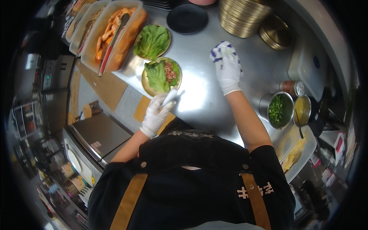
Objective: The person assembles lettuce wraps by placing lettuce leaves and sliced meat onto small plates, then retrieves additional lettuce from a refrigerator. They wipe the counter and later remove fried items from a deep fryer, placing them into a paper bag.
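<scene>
My right hand (229, 69), in a white glove, presses a white cloth with dark purple marks (222, 47) onto the steel worktop (198, 86). My left hand (157, 113), gloved too, is closed around a small pale object (170, 97) whose kind I cannot tell. Just beyond it lies a round brass-coloured plate (145, 86) bearing green lettuce (156, 77) and chopped reddish meat (170, 73). A second such plate (169, 47), with lettuce leaves (152, 41) on it, stands behind the first.
Upper left, a plastic tub (95, 34) holds orange marinated meat and red-handled tongs (107, 57). A black plate (187, 18) and stacked brass-coloured dishes (244, 17) stand at the back. At right are a steel pot (263, 106) of chopped greens, a yellow sauce pot (305, 110) and a plastic tub (309, 143).
</scene>
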`<control>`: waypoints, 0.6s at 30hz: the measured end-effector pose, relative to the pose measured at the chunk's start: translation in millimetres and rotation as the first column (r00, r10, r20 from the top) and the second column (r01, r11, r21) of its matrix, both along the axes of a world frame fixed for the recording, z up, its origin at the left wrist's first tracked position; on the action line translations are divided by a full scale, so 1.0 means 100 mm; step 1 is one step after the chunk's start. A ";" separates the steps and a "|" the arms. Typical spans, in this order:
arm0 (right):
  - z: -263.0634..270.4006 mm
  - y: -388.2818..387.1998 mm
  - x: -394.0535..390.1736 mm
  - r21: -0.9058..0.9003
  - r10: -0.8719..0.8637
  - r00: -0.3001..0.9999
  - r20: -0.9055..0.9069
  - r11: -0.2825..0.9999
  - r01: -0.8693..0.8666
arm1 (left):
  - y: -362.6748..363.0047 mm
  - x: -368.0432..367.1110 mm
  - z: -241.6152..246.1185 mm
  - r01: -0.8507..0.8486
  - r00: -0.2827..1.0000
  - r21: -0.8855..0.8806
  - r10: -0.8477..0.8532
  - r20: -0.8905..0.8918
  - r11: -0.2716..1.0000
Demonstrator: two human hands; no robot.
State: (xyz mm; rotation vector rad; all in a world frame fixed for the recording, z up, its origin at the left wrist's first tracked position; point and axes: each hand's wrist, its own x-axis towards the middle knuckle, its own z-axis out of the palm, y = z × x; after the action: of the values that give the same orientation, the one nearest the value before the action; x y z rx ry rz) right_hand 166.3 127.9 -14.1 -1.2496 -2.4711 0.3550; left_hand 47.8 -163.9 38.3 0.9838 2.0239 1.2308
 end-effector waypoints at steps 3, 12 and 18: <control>0.20 -0.17 -0.30 -0.288 0.287 0.957 -0.039 0.914 -0.285 | -0.60 -0.05 -0.13 -0.283 0.906 -0.235 0.340 0.252 0.930; 0.26 -0.19 -1.33 -0.106 0.652 0.728 0.213 0.756 -0.647 | -0.68 -0.14 0.00 -0.627 0.365 -0.168 0.477 0.800 0.761; 0.29 -0.18 -0.75 0.035 0.710 0.637 0.301 0.659 -0.751 | -0.41 -0.46 -0.09 -0.539 0.303 -0.055 0.255 0.918 0.840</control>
State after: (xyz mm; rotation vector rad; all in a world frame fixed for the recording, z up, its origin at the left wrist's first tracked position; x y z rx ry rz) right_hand 91.6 110.2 15.2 -0.1448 -3.0815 0.1757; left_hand 1.9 -204.8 29.0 -0.2557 1.1791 1.8015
